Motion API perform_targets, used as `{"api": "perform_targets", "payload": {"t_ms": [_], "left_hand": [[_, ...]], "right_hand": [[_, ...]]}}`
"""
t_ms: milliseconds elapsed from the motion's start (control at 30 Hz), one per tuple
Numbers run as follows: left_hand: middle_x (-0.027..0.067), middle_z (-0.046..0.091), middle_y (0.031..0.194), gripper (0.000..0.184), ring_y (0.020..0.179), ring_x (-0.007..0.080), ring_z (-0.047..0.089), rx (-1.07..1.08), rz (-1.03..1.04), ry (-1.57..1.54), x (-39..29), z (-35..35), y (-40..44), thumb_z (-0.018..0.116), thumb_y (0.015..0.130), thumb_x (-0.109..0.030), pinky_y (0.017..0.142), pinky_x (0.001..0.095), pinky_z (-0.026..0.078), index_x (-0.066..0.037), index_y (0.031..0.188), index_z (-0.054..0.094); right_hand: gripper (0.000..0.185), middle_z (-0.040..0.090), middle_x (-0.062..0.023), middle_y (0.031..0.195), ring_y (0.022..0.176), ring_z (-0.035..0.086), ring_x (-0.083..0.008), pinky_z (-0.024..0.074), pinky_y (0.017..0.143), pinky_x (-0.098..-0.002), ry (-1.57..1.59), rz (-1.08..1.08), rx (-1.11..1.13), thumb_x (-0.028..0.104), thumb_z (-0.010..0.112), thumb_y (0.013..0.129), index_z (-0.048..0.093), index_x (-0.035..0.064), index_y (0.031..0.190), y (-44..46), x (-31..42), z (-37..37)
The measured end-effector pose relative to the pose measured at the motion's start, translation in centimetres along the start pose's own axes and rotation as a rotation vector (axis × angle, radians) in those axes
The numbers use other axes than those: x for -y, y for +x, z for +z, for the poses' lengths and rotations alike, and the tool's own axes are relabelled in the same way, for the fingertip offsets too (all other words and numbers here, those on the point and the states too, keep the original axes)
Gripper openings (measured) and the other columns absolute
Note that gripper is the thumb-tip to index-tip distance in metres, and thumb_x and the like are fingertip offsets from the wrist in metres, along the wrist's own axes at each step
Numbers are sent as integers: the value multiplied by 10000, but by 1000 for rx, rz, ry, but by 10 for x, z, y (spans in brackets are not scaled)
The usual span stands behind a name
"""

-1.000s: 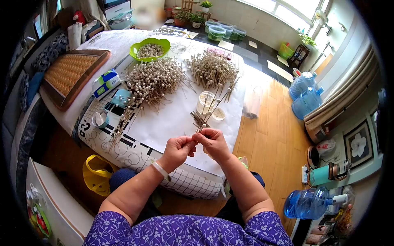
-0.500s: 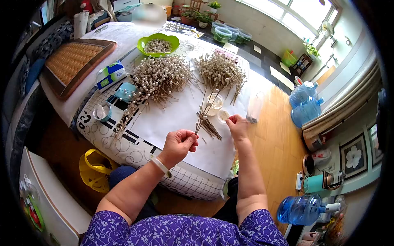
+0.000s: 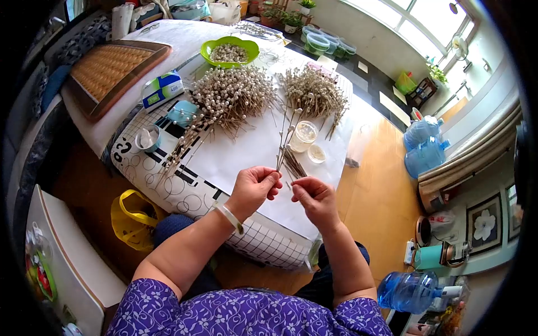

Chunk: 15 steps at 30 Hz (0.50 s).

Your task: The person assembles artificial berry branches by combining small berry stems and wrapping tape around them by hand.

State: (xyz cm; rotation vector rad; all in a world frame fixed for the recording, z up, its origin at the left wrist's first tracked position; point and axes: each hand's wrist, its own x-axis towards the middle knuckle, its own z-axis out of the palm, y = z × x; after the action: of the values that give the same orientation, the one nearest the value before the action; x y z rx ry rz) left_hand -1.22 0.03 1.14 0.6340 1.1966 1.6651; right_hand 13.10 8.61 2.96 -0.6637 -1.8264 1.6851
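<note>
My left hand [image 3: 256, 187] pinches the lower ends of a few thin stems with pale buds [image 3: 284, 134], which stand up and lean away from me. Close to its right, my right hand [image 3: 315, 199] has thumb and fingertips pressed together; what they hold, if anything, is too small to name. Beyond it lies a small bundle of brown sticks [image 3: 293, 164] on white paper [image 3: 235, 162]. A clear round jar [image 3: 303, 136] and its small round lid [image 3: 316, 154] are behind the bundle. Two big heaps of budded stems [image 3: 238, 95] [image 3: 315, 92] lie farther back.
A green bowl of buds [image 3: 228, 54], a tissue pack [image 3: 162, 89], a blue box [image 3: 182, 113] and a small tub [image 3: 148, 138] are on the table. A yellow bag [image 3: 134, 218] is at the lower left. Large water bottles [image 3: 424, 145] stand on the right.
My right hand went out to the small round lid and has come back beside my left hand. My left hand keeps the budded stems. The camera view has shifted a little.
</note>
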Motion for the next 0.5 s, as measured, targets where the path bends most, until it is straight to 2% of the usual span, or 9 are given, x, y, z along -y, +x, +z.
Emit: {"api": "perform_targets", "payload": {"t_ms": [33,133,500], "left_hand": [[36,596,702,155,552,56,499,0,9,34,1,0,1,554,848,-139,484,171,411,10,866,591],[27,597,695,146,525,39,461,-19,19,65,2,1,3,561,845,-144,469,158,381,-3,860,594],[26,605,716,131,537,36,456,-82,112,29,11,0,10,564,841,-131,505,162,394,-7,858,600]], "right_hand": [[65,592,-40,688,607,560,-87,465,567,-217,-42,4,-4,16,560,808,588,-38,830,0,-3,4],[90,582,-38,673,608,567,-88,477,562,-216,0,-12,7,35,561,811,577,-50,832,3,-10,5],[84,591,-43,658,591,567,-77,457,531,-200,-26,-22,1,39,559,813,579,-42,814,7,-8,18]]}}
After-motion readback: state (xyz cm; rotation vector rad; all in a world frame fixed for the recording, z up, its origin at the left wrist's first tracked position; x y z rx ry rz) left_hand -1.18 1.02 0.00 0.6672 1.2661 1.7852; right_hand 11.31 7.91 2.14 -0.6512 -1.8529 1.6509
